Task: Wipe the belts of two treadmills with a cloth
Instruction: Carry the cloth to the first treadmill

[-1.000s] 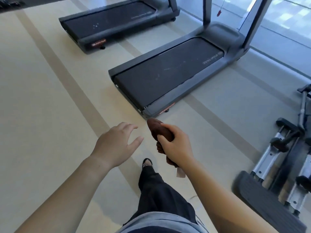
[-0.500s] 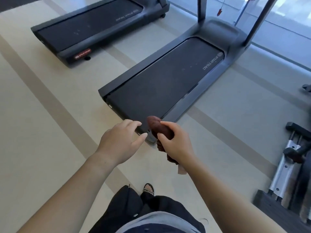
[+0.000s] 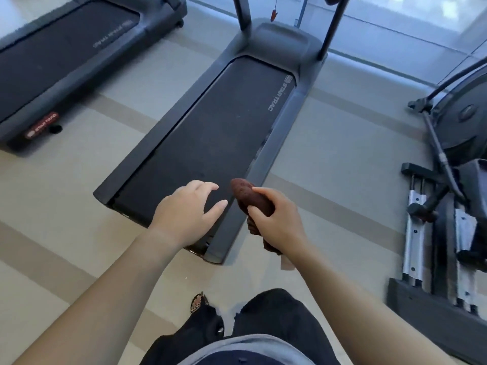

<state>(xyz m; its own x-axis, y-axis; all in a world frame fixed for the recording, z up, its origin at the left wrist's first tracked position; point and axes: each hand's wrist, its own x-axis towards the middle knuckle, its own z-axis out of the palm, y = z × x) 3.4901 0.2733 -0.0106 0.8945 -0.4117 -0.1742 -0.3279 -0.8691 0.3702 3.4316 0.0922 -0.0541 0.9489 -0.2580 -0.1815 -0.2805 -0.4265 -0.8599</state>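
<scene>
At frame centre, the right hand (image 3: 276, 222) grips the bunched brown cloth (image 3: 249, 197) above the near treadmill's black rubber belt (image 3: 205, 130), ready for wiping, while the left hand (image 3: 188, 216) hovers spread and empty.

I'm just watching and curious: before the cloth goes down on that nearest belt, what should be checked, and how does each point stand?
1. Cloth held firmly in right hand: ok.
2. Left hand empty: ok.
3. Near treadmill's belt free of objects: ok.
4. Belt stopped: cannot tell.
5. Cloth touching belt: not ok, held above it.
6. Far treadmill within reach: not ok.
</scene>
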